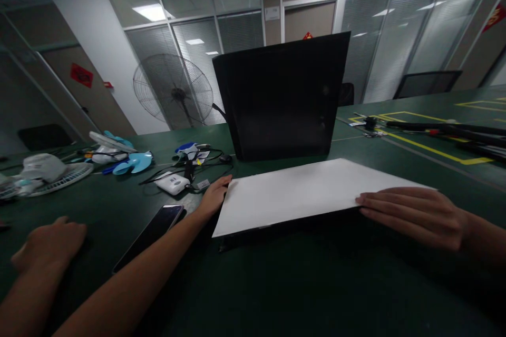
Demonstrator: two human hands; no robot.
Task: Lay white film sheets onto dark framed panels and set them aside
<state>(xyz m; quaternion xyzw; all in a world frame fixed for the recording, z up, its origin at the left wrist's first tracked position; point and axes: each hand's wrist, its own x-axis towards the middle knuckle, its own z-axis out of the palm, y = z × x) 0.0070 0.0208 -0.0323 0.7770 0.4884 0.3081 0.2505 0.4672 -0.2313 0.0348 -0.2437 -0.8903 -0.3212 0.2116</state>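
A flat white panel (292, 192) with a dark underside lies level or slightly tilted in front of me, just above the green table. My left hand (214, 197) is closed on its left edge, and the fingers there are partly hidden. At the near right edge, my right hand (415, 216) holds the panel, with long fingers laid over its top side; the thumb is out of sight. Directly behind the panel stands a large black rectangular board (282, 100), leaning back a little. What lies under the white panel is hidden in shadow.
Another person's hand (51, 242) rests on the table at left. Close by are a phone (154, 234), a white device with cables (172, 182), and blue fan blades (133, 163) among white fan parts. Black rods (454, 129) lie at right near yellow tape lines.
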